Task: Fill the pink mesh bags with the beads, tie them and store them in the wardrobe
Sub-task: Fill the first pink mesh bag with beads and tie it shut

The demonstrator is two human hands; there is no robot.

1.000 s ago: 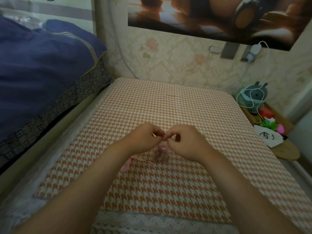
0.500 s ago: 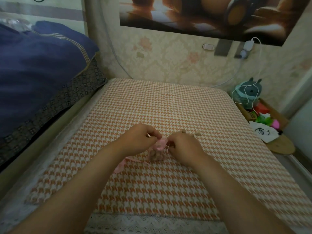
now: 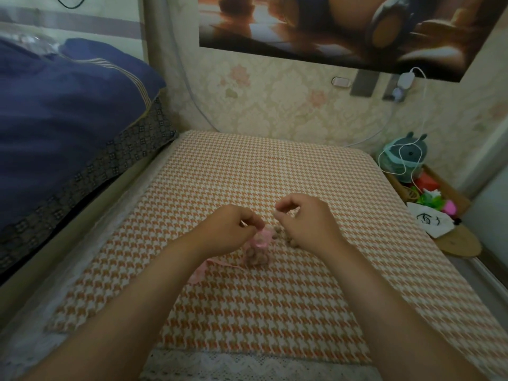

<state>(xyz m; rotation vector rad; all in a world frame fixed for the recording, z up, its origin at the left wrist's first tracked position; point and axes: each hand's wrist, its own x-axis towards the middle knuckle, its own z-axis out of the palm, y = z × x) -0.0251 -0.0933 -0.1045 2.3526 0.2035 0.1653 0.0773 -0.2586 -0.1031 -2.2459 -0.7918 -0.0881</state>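
Observation:
A small pink mesh bag (image 3: 257,253), partly filled with brownish beads, lies on the orange houndstooth cloth (image 3: 275,171). My left hand (image 3: 231,231) pinches the bag's gathered pink top. A pink ribbon (image 3: 202,269) trails from the bag toward my left forearm. My right hand (image 3: 306,222) hovers just right of the bag with its fingers curled, thumb and forefinger almost touching; I cannot tell if a bead is between them. A few loose beads (image 3: 278,232) lie on the cloth between the bag and my right hand, partly hidden under it.
Dark blue bedding (image 3: 68,119) is piled high along the left. A papered wall closes the back. At the right a low wooden shelf (image 3: 456,240) holds a teal plush toy (image 3: 404,158), a white cable, coloured items and a white pouch (image 3: 431,222). Lace trim (image 3: 247,364) edges the front.
My hands were together at the bag's mouth. My right hand has since let go and moved right and away, uncovering loose beads. My left hand keeps its pinch on the bag's top.

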